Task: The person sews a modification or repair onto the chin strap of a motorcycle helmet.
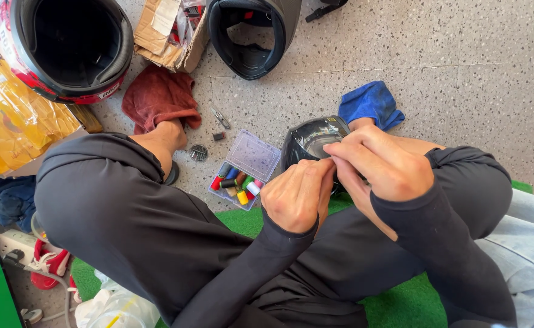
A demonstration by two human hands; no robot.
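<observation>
Fingers [329, 163] of both hands meet in a tight pinch at one spot, over the near edge of a glossy black helmet part [311, 141] that lies between the knees on the speckled floor [461, 73]. The left hand [296, 195] is curled nearly closed; the right hand [383, 165] arches over it, fingertips pressed against the left thumb. What is pinched between them is too small to tell; it may be thread or a small fitting.

Near left of the hands sits an open clear plastic box [246, 169] with coloured spools in its compartments. Small snips [221, 118] and a round metal disc [198, 152] lie just beyond it. A red cloth [157, 97] sits far left, a blue cloth [371, 103] just behind the black part. A red helmet [60, 48] and a black helmet [252, 33] stand at the far edge, with a torn cardboard box [170, 33] between them.

Judgement: fine fixing work at the part's edge is in hand. The next move calls for a steady pinch and the part kept from rocking.
</observation>
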